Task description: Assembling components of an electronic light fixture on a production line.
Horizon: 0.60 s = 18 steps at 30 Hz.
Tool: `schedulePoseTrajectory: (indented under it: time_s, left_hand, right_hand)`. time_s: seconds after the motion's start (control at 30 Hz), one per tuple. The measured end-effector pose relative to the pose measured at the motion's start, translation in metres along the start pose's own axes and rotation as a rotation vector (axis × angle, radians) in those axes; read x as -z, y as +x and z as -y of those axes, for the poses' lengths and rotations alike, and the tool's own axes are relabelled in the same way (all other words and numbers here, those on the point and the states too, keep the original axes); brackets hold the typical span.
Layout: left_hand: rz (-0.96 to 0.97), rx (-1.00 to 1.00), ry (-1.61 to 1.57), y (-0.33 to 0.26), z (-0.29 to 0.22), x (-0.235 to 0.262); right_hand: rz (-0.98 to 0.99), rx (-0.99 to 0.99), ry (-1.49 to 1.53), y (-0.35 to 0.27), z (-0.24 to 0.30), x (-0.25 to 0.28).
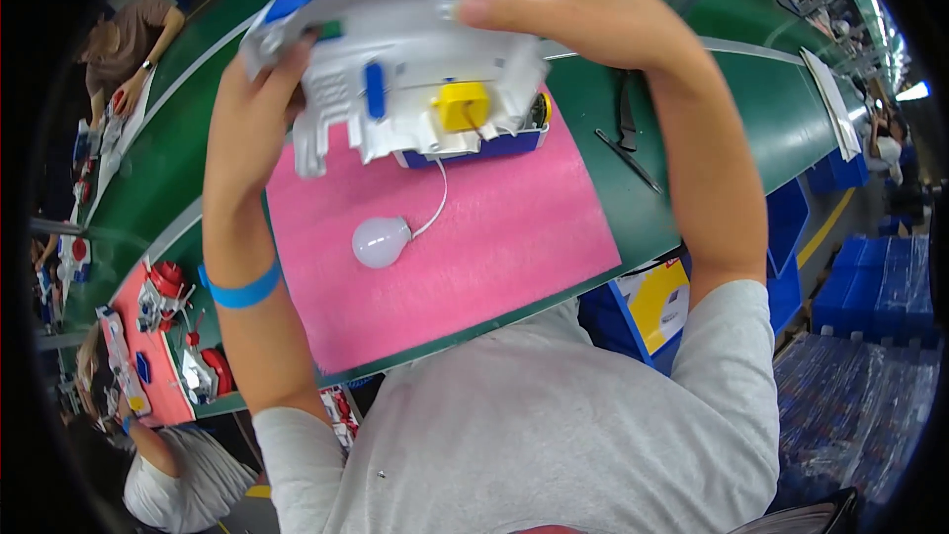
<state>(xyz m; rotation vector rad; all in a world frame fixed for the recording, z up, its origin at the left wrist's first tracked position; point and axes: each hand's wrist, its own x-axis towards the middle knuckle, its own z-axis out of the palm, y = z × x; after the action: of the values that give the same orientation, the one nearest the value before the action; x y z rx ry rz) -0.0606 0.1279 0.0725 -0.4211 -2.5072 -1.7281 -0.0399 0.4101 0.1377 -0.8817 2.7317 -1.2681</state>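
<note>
While your left hand (252, 114) grasps the white-and-blue housing (405, 44) by its left end, your right hand (554, 0) grips its upper right edge, suspending it over the far part of the pink mat (494, 272).

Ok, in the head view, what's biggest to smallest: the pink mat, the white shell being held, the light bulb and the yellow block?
1. Pink mat
2. White shell
3. Light bulb and yellow block: too alike to rank, and the block may be nearer the camera.
</note>
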Motion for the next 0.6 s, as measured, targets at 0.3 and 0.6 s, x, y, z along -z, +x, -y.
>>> schedulePoseTrajectory:
  time_s: [0.3,0.6]
  left_hand:
    - [0.273,-0.577,0.458,-0.003,-0.055,-0.09]
    - [0.341,-0.965,0.441,-0.021,-0.054,-0.142]
  right_hand:
    - [0.012,-0.233,0.229,-0.106,-0.042,-0.023]
    - [-0.378,-0.451,0.59,-0.166,-0.07,-0.114]
